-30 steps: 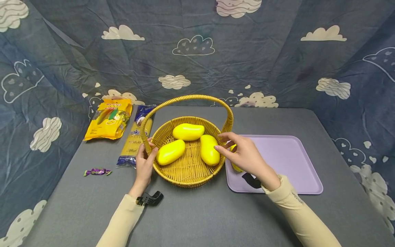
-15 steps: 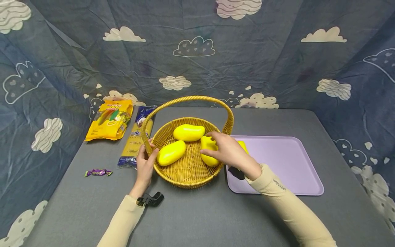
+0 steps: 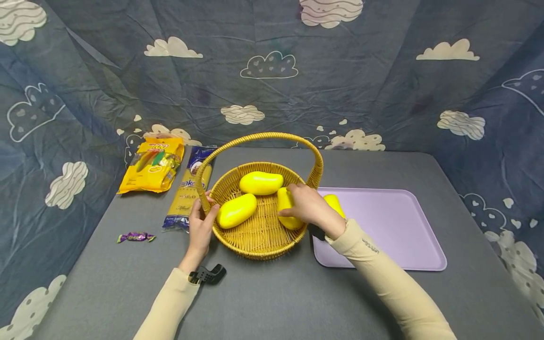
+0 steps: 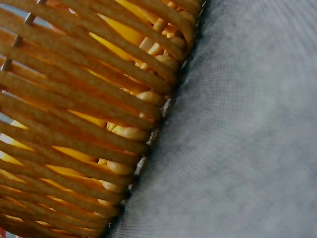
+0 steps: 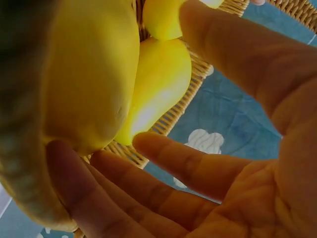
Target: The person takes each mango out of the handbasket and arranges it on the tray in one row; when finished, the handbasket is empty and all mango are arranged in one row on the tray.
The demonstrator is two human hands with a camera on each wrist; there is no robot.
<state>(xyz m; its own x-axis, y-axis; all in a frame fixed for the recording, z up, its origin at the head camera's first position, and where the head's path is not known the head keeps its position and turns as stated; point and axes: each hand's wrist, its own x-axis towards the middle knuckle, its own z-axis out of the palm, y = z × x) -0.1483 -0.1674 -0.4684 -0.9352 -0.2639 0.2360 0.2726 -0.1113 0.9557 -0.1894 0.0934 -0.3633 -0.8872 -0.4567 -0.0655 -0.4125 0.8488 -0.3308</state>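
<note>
In the head view, my left hand [image 3: 200, 231] grips the left rim of the wicker basket [image 3: 260, 252], thumb over the edge. Inside lie three yellow mangoes: one at the back [image 3: 261, 183], one at the left [image 3: 236, 211], one at the right [image 3: 291, 223]. My right hand [image 3: 313, 208] reaches over the right rim, fingers bent loosely over the right mango. The right wrist view shows the right hand's thumb and fingers [image 5: 173, 166] spread apart, fingertips at the lower end of a large mango [image 5: 89, 74]. Woven basket side [image 4: 74, 124] fills the left wrist view's left part.
A lilac tray [image 3: 395, 231] lies right of the basket, with another yellow mango [image 3: 334, 204] at its left end under the right forearm. Left of the basket are a pasta pack [image 3: 187, 189], a yellow bag [image 3: 151, 165] and a purple wrapped candy [image 3: 136, 237]. The basket's handle [image 3: 263, 135] arches high.
My right hand has moved left and inward from the basket's right rim to the right mango. The left hand keeps its hold, and the mangoes lie where they were.
</note>
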